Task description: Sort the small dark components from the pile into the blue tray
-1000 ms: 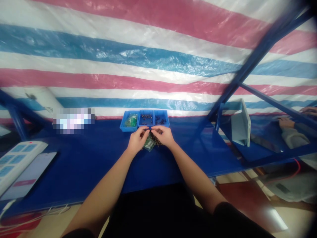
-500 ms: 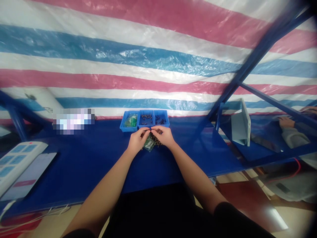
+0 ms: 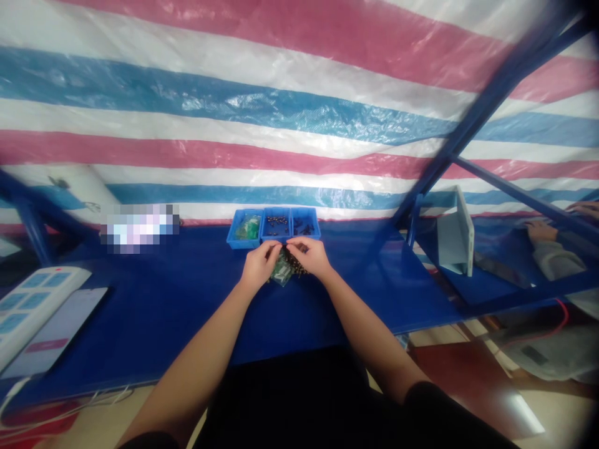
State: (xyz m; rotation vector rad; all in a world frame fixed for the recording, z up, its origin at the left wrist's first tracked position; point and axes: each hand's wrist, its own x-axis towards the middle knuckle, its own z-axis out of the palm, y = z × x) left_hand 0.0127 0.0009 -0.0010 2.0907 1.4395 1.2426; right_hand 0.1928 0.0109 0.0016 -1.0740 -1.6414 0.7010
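Note:
My left hand (image 3: 260,264) and my right hand (image 3: 309,254) meet nearly fingertip to fingertip in front of three blue bins. Both are pinched closed on something too small to make out. Beneath them lie a clear bag with green in it (image 3: 282,272) and a pile of small brass and dark parts (image 3: 296,265). The left bin (image 3: 230,237) holds green bagged items. Small dark and brassy pieces lie in the middle bin (image 3: 276,237), and dark screw-like pieces in the right bin (image 3: 314,232).
A white power strip (image 3: 42,293) and a phone (image 3: 58,330) lie on the blue table (image 3: 178,299) at the left. Blue frame bars (image 3: 433,165) rise at the right; beyond them are a propped tablet (image 3: 461,231) and another person's hand (image 3: 541,231).
My fingertips have shifted very slightly, with a small gap now between the two hands. Everything else looks the same.

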